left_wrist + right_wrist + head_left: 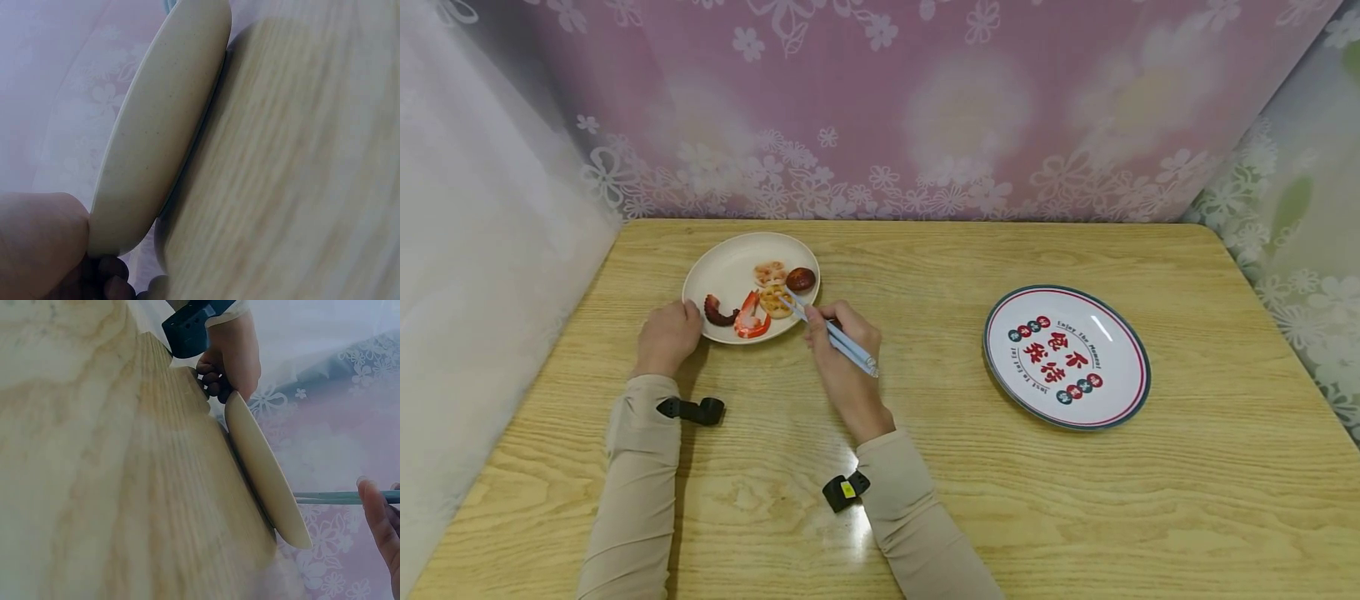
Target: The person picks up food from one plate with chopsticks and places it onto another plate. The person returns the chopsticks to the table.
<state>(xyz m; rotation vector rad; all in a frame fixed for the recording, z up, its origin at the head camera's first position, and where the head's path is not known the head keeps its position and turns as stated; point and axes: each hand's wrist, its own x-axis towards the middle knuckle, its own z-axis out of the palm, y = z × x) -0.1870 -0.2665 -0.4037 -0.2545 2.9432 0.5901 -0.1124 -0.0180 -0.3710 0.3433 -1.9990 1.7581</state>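
My left hand (pixel 667 337) pinches the near left rim of a cream plate (pixel 722 267), thumb on top and fingers curled beneath, as the left wrist view shows. In my right hand (pixel 847 358) is a pair of light blue chopsticks (pixel 852 348), their tips at a yellowish lotus root slice (pixel 776 302) on the plate. A paler lotus root slice (pixel 770 272) lies just behind it, with a brown mushroom cap (pixel 801 279) to the right. Toward the near side are a red-and-white shrimp (pixel 751 317) and a dark red octopus tentacle (pixel 719 313).
A white plate (pixel 1112 375) with a dark green and red rim and red lettering sits on the right of the wooden table (pixel 925 267). A pink floral curtain (pixel 865 108) hangs along the table's back edge. Each wrist wears a black camera.
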